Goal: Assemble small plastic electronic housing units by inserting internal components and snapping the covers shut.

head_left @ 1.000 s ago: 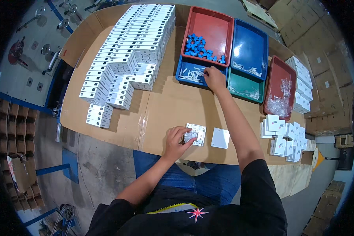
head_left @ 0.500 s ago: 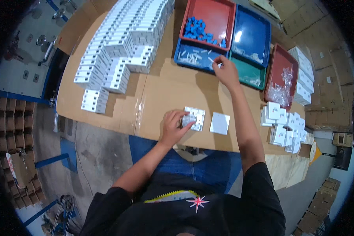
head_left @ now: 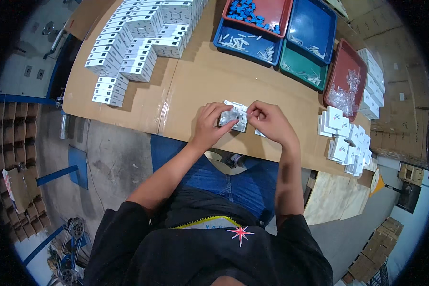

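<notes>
Toward ten o'clock from the white plate (head_left: 241, 125) between my hands, white boxes (head_left: 133, 35) stand in stacked rows on the brown cardboard surface (head_left: 186, 90). At nine o'clock, my left hand (head_left: 208, 126) has thumb and fingers closed around a small clear item (head_left: 227, 117), which I hold against the plate; its details are blurred. Near twelve o'clock lies a blue tray (head_left: 253, 53) of thin white pieces, with a red tray (head_left: 277, 10) of blue parts beyond it. At four o'clock, a flat white square (head_left: 258, 133) shows partly under my right hand (head_left: 271, 125). That hand is at three o'clock, fingertips bunched together at the plate's edge; I cannot tell whether they pinch anything. Around two o'clock sits a green tray (head_left: 290, 55) with more thin pieces. Farther right, small white cartons (head_left: 340, 148) are piled just past three o'clock.
</notes>
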The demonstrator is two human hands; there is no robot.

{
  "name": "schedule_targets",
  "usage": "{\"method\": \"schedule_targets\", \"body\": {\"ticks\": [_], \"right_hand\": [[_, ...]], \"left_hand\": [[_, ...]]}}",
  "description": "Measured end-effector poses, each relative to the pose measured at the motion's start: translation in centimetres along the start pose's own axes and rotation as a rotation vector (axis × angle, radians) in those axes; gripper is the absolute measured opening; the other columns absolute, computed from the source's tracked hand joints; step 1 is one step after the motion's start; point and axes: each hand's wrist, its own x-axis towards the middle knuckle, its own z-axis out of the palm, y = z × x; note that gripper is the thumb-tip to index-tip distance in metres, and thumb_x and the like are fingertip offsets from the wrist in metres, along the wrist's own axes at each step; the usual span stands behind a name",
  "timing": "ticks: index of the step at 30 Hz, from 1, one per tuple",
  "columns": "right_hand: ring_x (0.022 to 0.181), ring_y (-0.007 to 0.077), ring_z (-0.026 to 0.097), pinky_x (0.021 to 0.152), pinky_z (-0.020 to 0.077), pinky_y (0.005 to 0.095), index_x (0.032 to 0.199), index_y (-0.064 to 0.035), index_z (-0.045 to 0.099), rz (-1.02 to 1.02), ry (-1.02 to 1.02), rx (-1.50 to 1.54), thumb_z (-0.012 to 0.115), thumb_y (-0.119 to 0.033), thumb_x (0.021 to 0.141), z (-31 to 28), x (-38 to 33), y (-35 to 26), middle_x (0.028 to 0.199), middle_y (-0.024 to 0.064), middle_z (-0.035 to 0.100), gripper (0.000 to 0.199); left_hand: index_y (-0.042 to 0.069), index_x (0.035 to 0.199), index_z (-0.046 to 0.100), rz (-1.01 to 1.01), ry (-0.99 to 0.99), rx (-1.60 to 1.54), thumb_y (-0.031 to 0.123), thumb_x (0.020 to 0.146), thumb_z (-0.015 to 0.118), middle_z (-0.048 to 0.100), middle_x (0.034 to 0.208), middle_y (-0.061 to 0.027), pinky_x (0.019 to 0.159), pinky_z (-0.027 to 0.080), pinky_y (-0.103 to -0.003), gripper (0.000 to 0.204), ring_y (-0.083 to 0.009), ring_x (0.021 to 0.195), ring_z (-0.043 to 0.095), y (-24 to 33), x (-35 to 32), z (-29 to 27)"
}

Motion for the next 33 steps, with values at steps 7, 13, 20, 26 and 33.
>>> {"method": "schedule_targets", "body": {"ticks": [7, 13, 20, 26, 33], "right_hand": [[0.074, 0.0368, 0.069, 0.069, 0.0535, 0.0469, 0.094, -0.0062, 0.074, -0.046, -0.013, -0.486, 0.067, -0.026, 0.088, 1.9, 0.7, -1.4, 0.076, 0.0156, 0.070, 0.021], [0.076, 0.0370, 0.070, 0.071, 0.0544, 0.0479, 0.099, -0.0083, 0.076, -0.097, 0.064, -0.532, 0.070, -0.026, 0.088, 2.6, 0.3, -1.3, 0.077, 0.0150, 0.071, 0.021], [0.071, 0.0289, 0.067, 0.067, 0.0513, 0.0394, 0.100, -0.0076, 0.078, -0.178, 0.174, -0.454, 0.072, -0.022, 0.089, 3.6, 0.3, -0.4, 0.079, 0.0138, 0.070, 0.019], [0.072, 0.0297, 0.067, 0.069, 0.0518, 0.0389, 0.101, -0.0066, 0.080, -0.165, 0.274, -0.393, 0.073, -0.022, 0.090, 5.1, 0.5, 0.7, 0.082, 0.0145, 0.071, 0.020], [0.073, 0.0255, 0.066, 0.068, 0.0506, 0.0354, 0.107, -0.0036, 0.078, -0.138, 0.400, -0.200, 0.070, -0.024, 0.095, 7.3, 0.2, 2.4, 0.087, 0.0141, 0.071, 0.025]], "left_hand": [[0.007, 0.116, 0.070, 0.077, -0.057, 0.011, 0.013, 0.076, 0.082, 0.070, 0.115, -0.0102, 0.094, 0.048, -0.041, 0.043, -0.0306, 0.108, 0.065, -0.4, -0.7, -0.2], [0.008, 0.115, 0.068, 0.112, -0.044, 0.026, 0.017, 0.078, 0.081, 0.070, 0.112, -0.0071, 0.092, 0.046, -0.041, 0.040, -0.0288, 0.107, 0.064, -0.6, -0.8, 0.0], [0.006, 0.117, 0.069, 0.111, -0.052, 0.020, 0.014, 0.076, 0.082, 0.071, 0.113, -0.0097, 0.092, 0.047, -0.042, 0.044, -0.0303, 0.105, 0.066, -0.3, -0.7, -0.3], [0.006, 0.118, 0.069, 0.099, -0.042, 0.023, 0.013, 0.077, 0.081, 0.071, 0.115, -0.0102, 0.096, 0.047, -0.042, 0.043, -0.0300, 0.109, 0.066, -0.6, -0.8, -0.1], [0.007, 0.117, 0.070, 0.084, -0.021, 0.006, 0.013, 0.078, 0.079, 0.072, 0.115, -0.0100, 0.097, 0.047, -0.042, 0.041, -0.0301, 0.110, 0.066, -0.6, -1.0, -0.1]]}}
